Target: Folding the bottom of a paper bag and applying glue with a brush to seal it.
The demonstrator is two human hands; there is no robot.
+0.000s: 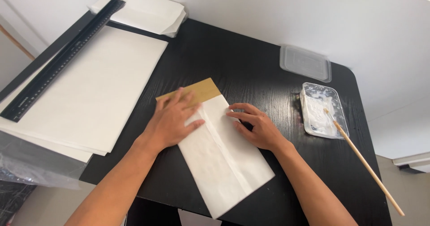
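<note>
The left hand (172, 118) lies flat, fingers spread, pressing the folded white paper (224, 152) and its tan strip (201, 91) at the upper end. The right hand (257, 126) rests open beside the centre seam, fingertips on the sheet. The paper lies mid-table (251, 60), and looks light, thin, easily creased and liable to slide; pressing with flat palms and lifting by the edges seems safest.
</note>
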